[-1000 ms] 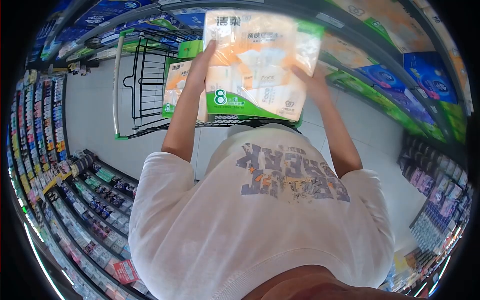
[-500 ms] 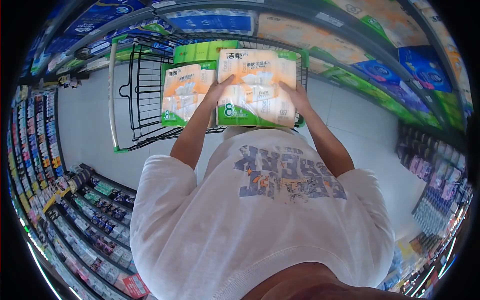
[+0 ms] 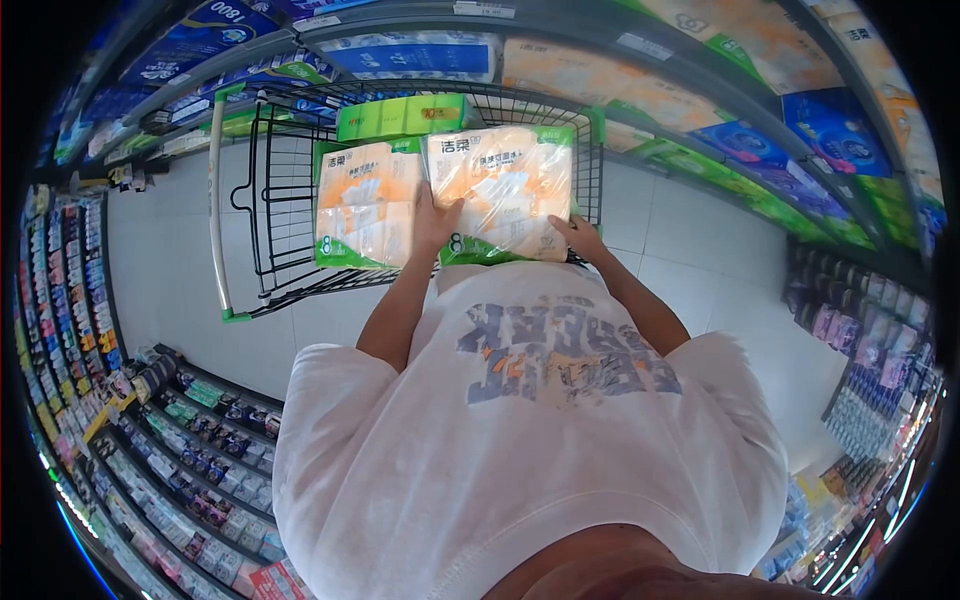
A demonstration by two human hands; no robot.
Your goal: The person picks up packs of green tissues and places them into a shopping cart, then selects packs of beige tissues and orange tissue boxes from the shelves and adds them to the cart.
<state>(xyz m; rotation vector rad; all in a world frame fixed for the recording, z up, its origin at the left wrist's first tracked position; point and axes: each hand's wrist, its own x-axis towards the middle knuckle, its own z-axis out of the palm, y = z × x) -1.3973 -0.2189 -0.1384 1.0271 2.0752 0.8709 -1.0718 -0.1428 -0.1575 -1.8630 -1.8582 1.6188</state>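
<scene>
A plastic-wrapped tissue pack (image 3: 505, 185), orange and white with green corners, sits at the right end of the shopping cart (image 3: 285, 190). My left hand (image 3: 437, 218) grips its left edge, the thumb lying over the front. At its lower right side, my right hand (image 3: 577, 236) holds on with curled fingers; some of them are hidden behind the wrap. A matching tissue pack (image 3: 366, 205) stands just left of it, close to my left hand. Behind both is a light-green pack (image 3: 402, 117), partly covered by them.
Beyond the cart, a shelf (image 3: 560, 25) holds several blue, orange and green tissue packs. The cart's handle (image 3: 216, 200) is on the left. Racks of small goods (image 3: 200, 440) line the lower left, and hanging goods (image 3: 860, 320) are at the right. Pale floor tiles (image 3: 690, 240) surround the cart.
The held tissue pack has come down into the cart, level with the matching one. My hands have moved down with it, the right one sliding toward its lower corner.
</scene>
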